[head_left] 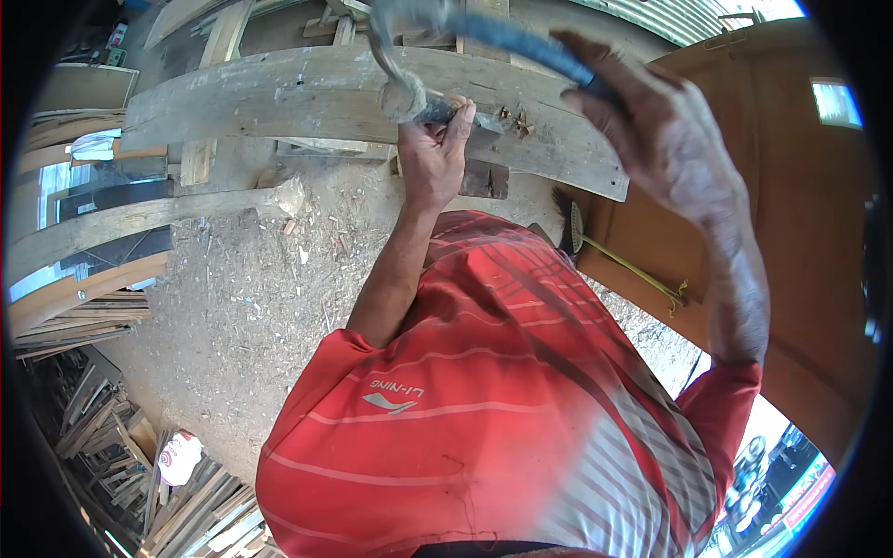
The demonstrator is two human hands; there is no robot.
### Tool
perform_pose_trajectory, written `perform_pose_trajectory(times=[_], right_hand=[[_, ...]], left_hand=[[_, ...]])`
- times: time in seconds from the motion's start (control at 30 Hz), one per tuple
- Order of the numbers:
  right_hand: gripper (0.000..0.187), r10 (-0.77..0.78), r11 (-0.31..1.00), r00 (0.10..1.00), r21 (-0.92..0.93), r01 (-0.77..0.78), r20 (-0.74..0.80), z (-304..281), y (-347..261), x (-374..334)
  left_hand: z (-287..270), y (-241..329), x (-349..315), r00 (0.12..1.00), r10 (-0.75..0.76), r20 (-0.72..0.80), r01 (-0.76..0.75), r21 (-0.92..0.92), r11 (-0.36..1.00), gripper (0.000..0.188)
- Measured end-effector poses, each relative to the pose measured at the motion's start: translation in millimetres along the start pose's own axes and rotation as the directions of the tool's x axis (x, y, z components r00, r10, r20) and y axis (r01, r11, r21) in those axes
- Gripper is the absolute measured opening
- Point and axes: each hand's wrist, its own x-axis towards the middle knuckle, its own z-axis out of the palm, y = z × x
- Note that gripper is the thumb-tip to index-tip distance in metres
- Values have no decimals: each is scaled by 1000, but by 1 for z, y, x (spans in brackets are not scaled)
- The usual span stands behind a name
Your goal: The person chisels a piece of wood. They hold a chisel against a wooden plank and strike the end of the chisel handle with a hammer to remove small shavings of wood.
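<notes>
Blue-handled hammer [523, 42] is being gripped by the right hand [677, 139], its head hanging just left of the left hand [431, 169]. Dark tool [435, 112] is being pinched in that left hand, over the plank [270, 91]. Risk: fingers [459, 128] are being exposed; off-centre swing would be the cause.

Daylight burns out to white at two o'clock and four o'clock, while the brown panel [791, 251] at three o'clock stays dimmer. The blue-handled tool [521, 39] at twelve o'clock smears with blur. Edges bow toward black, vignetted corners.
</notes>
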Motion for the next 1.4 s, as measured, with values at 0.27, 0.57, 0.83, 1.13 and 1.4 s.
perform_pose_trajectory(times=[0.27,0.57,0.83,1.13,1.4], right_hand=[[53,-117,743,939,-599,298,322,-2,-13,9],[52,-205,968,979,144,204,-12,-22,-14,48],[46,-195,934,949,-249,256,246,-10,-15,53],[46,-296,895,919,-260,362,259,9,-1,43],[47,-268,963,963,-21,267,-13,1,-29,74]], left_hand=[[8,3,14,999,-20,44,19,32,999,22],[10,3,13,999,4,-46,-2,54,999,28],[7,-3,13,997,-5,-72,5,-8,1000,27],[3,-6,12,998,-54,-30,51,-96,994,29],[-8,-6,8,995,-96,-22,95,-54,994,30]])
